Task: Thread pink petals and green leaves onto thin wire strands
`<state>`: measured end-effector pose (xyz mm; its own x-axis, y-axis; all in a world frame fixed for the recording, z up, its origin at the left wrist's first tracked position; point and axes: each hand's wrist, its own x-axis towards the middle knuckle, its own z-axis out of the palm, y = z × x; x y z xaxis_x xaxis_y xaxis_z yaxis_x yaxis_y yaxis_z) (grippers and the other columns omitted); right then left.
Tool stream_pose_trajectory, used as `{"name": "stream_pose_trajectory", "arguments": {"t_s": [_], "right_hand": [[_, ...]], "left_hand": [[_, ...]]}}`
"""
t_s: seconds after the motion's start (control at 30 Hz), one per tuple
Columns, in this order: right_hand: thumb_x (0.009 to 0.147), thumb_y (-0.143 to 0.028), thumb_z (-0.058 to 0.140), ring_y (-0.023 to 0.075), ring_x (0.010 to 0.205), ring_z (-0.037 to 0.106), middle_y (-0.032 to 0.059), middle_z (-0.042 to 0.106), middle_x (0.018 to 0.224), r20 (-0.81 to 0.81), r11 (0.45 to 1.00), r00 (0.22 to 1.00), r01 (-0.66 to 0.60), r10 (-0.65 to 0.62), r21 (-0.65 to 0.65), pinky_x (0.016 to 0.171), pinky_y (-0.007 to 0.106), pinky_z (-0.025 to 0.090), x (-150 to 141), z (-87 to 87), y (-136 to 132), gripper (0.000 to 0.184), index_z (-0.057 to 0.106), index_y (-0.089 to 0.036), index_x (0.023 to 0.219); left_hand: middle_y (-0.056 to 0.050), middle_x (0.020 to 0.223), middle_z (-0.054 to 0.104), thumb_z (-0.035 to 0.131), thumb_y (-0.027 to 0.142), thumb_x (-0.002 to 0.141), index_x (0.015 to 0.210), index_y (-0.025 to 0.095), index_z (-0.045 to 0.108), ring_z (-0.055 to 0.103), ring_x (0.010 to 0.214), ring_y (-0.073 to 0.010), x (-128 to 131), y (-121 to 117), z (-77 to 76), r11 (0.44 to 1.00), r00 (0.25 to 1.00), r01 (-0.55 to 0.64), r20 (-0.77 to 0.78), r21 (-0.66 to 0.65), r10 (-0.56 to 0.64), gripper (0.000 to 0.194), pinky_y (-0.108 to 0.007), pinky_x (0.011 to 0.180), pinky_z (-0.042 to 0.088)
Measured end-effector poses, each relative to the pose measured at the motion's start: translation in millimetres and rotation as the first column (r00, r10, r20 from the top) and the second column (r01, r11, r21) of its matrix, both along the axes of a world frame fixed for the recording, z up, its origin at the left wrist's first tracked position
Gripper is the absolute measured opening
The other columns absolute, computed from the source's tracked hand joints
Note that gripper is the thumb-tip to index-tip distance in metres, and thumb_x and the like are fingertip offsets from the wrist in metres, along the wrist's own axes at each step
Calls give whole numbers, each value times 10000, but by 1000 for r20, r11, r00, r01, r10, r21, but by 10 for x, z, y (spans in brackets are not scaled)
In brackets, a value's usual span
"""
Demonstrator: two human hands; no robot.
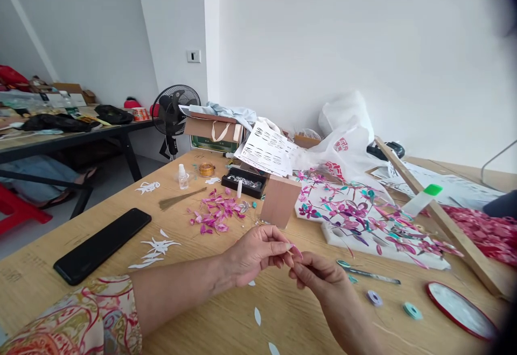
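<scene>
Over the middle of the wooden table point(194, 306), my left hand point(256, 252) and my right hand point(323, 279) meet fingertip to fingertip. Between them is a small pink petal point(297, 251), pinched by both hands; part of it is hidden by the fingers. Beyond my left wrist lies a loose pile of pink and magenta petals point(220, 212). White leaf-shaped paper cutouts point(159, 247) lie left of my forearm, and a white paper leaf point(257, 316) rests below my hands. To the right, purple and teal wire-stemmed flowers point(347, 209) stand on white foam point(339, 239).
A black phone-like slab point(103, 244) lies at left. Behind the petals are a small clear bottle point(183, 177) and a black tray point(244, 181). Ribbon spools point(412, 311), a red-rimmed round dish point(462, 310) and a long wooden bar point(440, 215) are at right.
</scene>
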<state>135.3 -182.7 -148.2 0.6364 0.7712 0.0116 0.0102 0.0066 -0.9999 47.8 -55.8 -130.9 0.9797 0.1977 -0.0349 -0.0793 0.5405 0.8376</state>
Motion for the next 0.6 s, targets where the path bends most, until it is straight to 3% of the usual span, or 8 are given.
{"name": "stream_pose_trajectory", "arguments": {"t_s": [0.1, 0.33, 0.6], "right_hand": [[554, -373, 724, 112, 486, 489, 13, 578, 503, -110, 997, 992, 64, -59, 35, 463, 221, 401, -48, -38, 20, 227, 667, -161, 612], [581, -373, 719, 58, 413, 415, -31, 529, 504, -238, 992, 966, 115, -98, 58, 385, 165, 301, -96, -67, 54, 296, 610, -147, 740], [654, -480, 622, 52, 330, 361, -68, 474, 405, -54, 990, 989, 134, -135, -35, 338, 159, 257, -125, -96, 41, 359, 512, -165, 787]], "left_hand": [[-46, 740, 613, 688, 278, 619, 701, 111, 524, 528, 593, -78, 8, -20, -34, 998, 999, -44, -1, -45, 44, 248, -207, 590, 357], [-3, 622, 551, 692, 288, 608, 696, 112, 537, 457, 536, -57, 6, -74, -76, 991, 990, -132, -48, -20, 131, 250, -199, 552, 321], [14, 587, 497, 669, 272, 615, 653, 109, 557, 425, 532, -61, 10, -108, -113, 972, 979, -181, -62, 149, 192, 202, -206, 544, 323]]}}
